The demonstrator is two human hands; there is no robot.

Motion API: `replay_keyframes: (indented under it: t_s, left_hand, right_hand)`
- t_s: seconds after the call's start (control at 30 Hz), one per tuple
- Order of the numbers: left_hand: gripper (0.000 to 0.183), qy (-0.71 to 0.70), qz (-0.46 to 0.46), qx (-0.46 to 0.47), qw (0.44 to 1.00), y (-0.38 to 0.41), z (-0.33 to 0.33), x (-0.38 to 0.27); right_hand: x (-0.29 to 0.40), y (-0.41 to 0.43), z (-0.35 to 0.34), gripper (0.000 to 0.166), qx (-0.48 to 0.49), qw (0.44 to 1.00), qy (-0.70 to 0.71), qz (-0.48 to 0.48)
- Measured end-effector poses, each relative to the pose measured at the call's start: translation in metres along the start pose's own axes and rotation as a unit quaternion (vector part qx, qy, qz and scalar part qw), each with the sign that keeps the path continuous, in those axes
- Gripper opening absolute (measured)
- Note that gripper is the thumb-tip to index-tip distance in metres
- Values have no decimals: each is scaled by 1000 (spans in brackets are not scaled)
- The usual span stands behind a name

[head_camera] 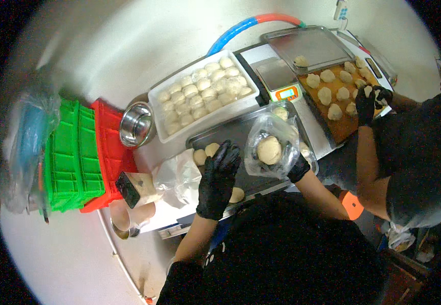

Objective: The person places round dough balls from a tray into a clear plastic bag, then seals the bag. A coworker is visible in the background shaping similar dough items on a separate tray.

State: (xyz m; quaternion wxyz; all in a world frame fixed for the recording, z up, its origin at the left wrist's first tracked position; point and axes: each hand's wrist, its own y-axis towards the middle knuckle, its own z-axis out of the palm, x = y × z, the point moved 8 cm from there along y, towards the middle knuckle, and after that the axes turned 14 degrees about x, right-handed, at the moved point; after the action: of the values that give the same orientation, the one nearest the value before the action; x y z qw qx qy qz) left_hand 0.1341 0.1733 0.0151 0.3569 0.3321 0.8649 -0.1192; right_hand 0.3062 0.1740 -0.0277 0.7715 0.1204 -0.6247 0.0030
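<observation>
My left hand (220,173), in a black glove, is over the dark metal tray (239,129), its fingers beside two dough balls (200,156); whether it touches them is hidden. My right hand (299,164), also gloved, is at the right side of a clear plastic bag (251,154), its fingers partly hidden by the film. A large round of dough (269,150) shows inside or through the bag. More dough pieces (280,113) lie along the tray's right side, and another dough ball (237,195) sits near its front edge.
A white tub (158,124) of dough balls stands behind the tray. At right are a digital scale (287,93) and a co-worker's gloved hands (373,100) over dough on a wooden board (316,101). A steel bowl (137,124), red crate (108,141), green crates (75,156) and phone (128,190) are left.
</observation>
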Motion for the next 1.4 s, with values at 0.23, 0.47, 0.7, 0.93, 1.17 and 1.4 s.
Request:
replay_keyframes:
  t_s: [0.23, 0.47, 0.7, 0.93, 1.17, 1.4]
  left_hand:
    - [45, 160, 60, 189, 967, 13, 75, -1]
    - [25, -333, -54, 74, 939, 1, 58, 50]
    - [20, -357, -152, -107, 915, -37, -1, 110]
    - [60, -190, -47, -25, 980, 5, 40, 13]
    - [16, -48, -107, -19, 993, 16, 9, 35]
    - [21, -390, -142, -313, 854, -51, -36, 132]
  right_hand:
    - [-12, -10, -7, 34, 72, 995, 4, -65]
    - [-19, -18, -12, 36, 139, 969, -147, 141]
    - [-29, -23, -20, 50, 84, 967, -207, 122]
    - [-26, -27, 10, 43, 31, 867, -497, 8]
    - [-3, -23, 10, 52, 82, 920, -370, 104]
    - [-15, -32, -20, 47, -77, 989, -5, 125]
